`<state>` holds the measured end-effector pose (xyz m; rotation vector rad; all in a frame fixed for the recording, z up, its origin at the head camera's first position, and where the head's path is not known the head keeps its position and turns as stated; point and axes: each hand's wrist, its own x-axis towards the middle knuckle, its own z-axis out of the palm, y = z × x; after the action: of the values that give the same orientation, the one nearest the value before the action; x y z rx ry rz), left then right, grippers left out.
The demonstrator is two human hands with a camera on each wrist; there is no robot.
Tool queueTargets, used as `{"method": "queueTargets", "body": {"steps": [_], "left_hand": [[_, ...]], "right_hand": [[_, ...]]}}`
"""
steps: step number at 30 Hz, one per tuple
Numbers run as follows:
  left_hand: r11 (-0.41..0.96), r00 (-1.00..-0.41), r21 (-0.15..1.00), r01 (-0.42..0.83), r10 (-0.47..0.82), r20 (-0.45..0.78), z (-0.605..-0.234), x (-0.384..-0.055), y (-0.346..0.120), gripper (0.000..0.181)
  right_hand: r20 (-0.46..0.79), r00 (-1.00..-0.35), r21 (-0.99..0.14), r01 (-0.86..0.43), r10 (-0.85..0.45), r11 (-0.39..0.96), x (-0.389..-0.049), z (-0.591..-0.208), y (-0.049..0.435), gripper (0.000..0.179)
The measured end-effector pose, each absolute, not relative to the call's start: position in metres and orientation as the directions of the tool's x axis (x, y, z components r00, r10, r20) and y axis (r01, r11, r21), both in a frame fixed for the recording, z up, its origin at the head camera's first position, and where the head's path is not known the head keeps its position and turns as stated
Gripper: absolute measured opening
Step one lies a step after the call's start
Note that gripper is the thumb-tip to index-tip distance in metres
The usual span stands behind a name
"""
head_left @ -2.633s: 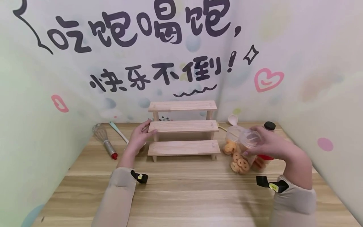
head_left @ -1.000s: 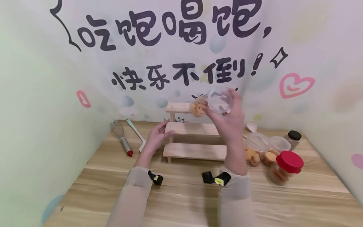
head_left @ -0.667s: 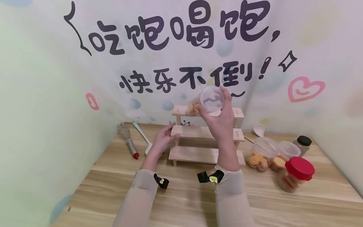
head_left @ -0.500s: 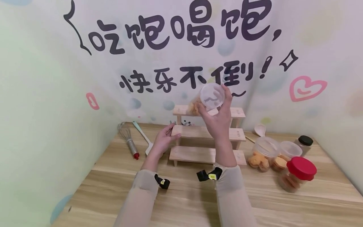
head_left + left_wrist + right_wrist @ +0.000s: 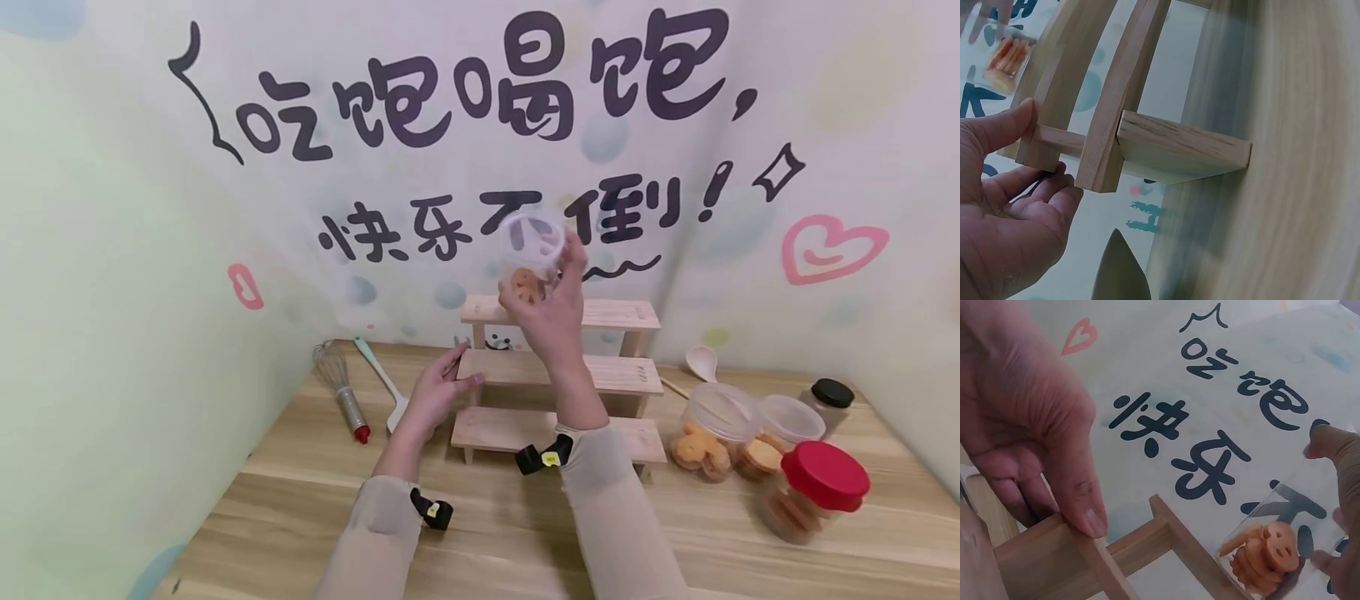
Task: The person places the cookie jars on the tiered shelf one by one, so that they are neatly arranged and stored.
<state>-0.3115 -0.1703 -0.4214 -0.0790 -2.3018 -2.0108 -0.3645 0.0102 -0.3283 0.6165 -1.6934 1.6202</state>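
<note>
A three-tier wooden display rack [image 5: 615,371] stands on the table by the wall. My left hand [image 5: 427,400] grips the left end of its middle board; the left wrist view shows the thumb [image 5: 1013,125] on one side and fingers curled behind. In my right hand [image 5: 555,321] is a clear plastic jar [image 5: 531,237], held round its side by thumb and fingers. Ring-like cookies with holes [image 5: 1266,556] are stacked inside it. The jar is slightly tilted, its bottom close to the left part of the top board.
Right of the rack stand two clear-lidded cookie jars [image 5: 723,412], a red-lidded jar [image 5: 825,483] and a black-lidded jar [image 5: 831,400], with a pale spoon [image 5: 701,362] behind. To the left lie a whisk [image 5: 343,392] and a spatula with a light-blue handle [image 5: 378,367].
My right hand has carried the cookie jar from the group on the right, up and left to the rack's top board. Lately the jar has tipped more upright. My left hand keeps its grip.
</note>
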Motion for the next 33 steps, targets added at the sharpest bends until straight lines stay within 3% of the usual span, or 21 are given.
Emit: {"method": "queueTargets", "body": {"steps": [6, 14, 19, 26, 33], "left_hand": [[0.153, -0.995, 0.983, 0.097, 0.009, 0.097, -0.418, -0.31, -0.163, 0.075], [0.157, -0.996, 0.984, 0.084, 0.021, 0.082, -0.416, -0.312, -0.159, 0.074], [0.157, -0.997, 0.984, 0.082, 0.019, 0.08, -0.415, -0.312, -0.158, 0.075], [0.171, -0.997, 0.983, 0.07, 0.033, 0.065, -0.417, -0.315, -0.159, 0.076], [0.194, -0.999, 0.98, 0.039, -0.005, 0.041, -0.42, -0.315, -0.171, 0.077]], "right_hand": [[0.74, -0.669, -0.664, -0.709, 0.072, 0.239, -0.372, -0.333, 0.018, 0.086], [0.658, -0.753, -0.729, -0.632, 0.015, 0.263, -0.376, -0.335, 0.031, 0.082], [0.608, -0.794, -0.765, -0.586, -0.002, 0.268, -0.374, -0.336, 0.034, 0.088], [0.476, -0.879, -0.808, -0.437, 0.0, 0.395, -0.364, -0.333, 0.04, 0.095], [0.54, -0.84, -0.726, -0.501, -0.06, 0.471, -0.348, -0.323, 0.052, 0.087]]}}
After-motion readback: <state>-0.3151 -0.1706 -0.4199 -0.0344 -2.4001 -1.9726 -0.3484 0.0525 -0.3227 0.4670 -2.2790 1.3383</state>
